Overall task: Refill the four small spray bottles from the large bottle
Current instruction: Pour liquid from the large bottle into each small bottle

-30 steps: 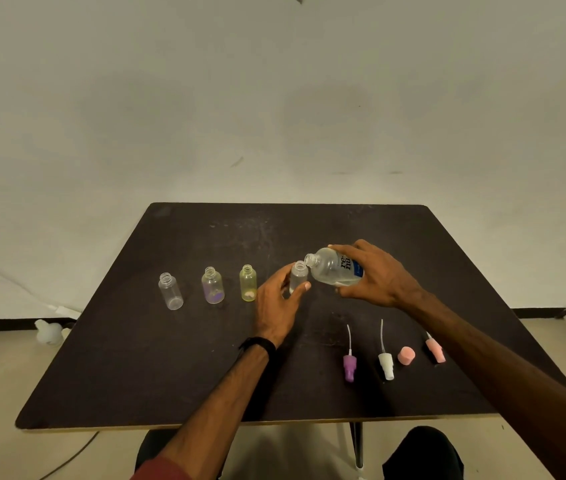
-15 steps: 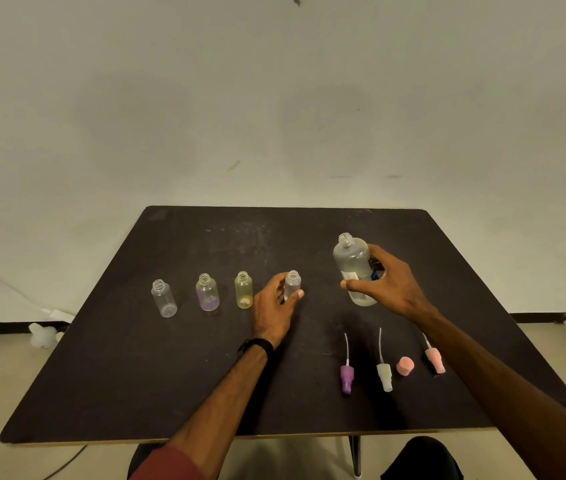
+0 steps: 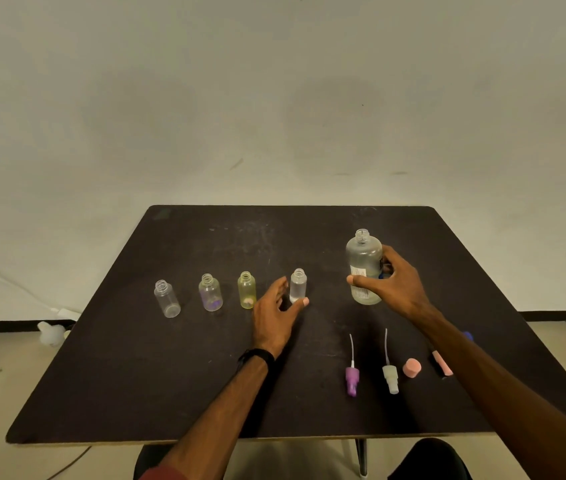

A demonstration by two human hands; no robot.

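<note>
The table [image 3: 205,375] carries everything. The right hand [image 3: 394,289] clamps its fingers around the upright, uncapped large bottle [image 3: 362,261] at 1 o'clock; its label is unreadable. The left hand [image 3: 276,315], fingers apart, brackets the rightmost of four open small bottles [image 3: 298,285]. Risk: a knock from either hand tips an open bottle, causing a spill.

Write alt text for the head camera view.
A person's right hand grips an uncapped large bottle upright on a dark table, while the left hand loosely flanks the rightmost of four open small bottles. Detached spray tops lie nearer the person.
</note>
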